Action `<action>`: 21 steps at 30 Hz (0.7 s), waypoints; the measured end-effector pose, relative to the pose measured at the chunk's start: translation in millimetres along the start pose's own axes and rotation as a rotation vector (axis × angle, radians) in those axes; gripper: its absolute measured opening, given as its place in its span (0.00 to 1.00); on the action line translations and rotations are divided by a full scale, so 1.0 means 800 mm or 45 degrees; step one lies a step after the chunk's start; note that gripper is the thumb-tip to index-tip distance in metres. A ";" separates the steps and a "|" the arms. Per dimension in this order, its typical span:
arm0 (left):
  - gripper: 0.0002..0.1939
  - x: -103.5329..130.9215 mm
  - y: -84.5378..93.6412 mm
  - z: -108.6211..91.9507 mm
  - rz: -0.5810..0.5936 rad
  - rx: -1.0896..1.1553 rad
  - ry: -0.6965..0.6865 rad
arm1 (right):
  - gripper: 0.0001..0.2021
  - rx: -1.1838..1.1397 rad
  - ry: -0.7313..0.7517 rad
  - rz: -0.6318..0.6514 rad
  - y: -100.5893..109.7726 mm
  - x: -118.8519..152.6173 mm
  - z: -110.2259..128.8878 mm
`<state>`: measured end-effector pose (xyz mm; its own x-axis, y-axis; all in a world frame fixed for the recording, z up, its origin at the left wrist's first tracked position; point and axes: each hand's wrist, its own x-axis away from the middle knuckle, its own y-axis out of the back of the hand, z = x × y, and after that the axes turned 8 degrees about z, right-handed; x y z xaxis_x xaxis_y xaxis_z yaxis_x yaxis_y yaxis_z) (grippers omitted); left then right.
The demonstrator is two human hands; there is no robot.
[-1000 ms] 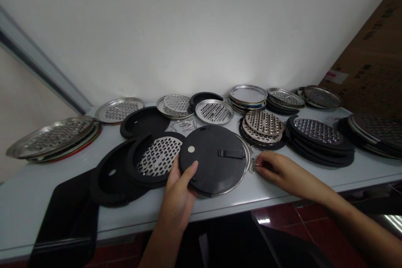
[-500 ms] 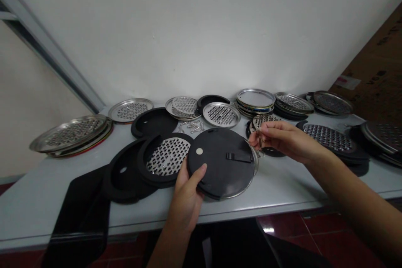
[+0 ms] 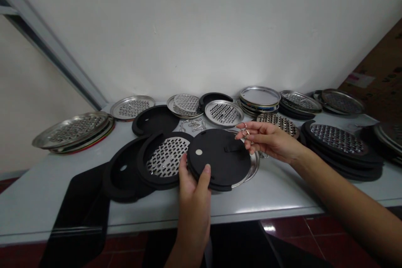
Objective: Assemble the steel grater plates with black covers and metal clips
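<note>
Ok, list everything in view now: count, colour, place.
disc: one, black, in left hand
wire ring: at least one, silver, in right hand
wire hooks: several, silver, behind the disc
round plates: many, mostly silver, across table
round trays: several, black, among the plates
flat panel: one, black, front left
table: one, whitish, beneath
wall: one, white, behind
box: one, brown, far right
floor: one, red, below
left hand: one, holding disc
right hand: one, pinching wire ring
</note>
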<state>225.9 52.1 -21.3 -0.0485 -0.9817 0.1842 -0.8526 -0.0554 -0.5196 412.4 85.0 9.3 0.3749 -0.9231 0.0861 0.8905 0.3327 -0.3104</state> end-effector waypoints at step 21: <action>0.14 0.002 -0.013 -0.036 0.304 -1.046 -0.545 | 0.12 0.444 0.034 0.168 -0.020 0.007 -0.006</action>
<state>219.6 56.5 8.0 -0.2127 -0.9428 -0.2565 -0.9515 0.1401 0.2739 399.2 73.2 10.1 0.4896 -0.8710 0.0406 0.8710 0.4907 0.0248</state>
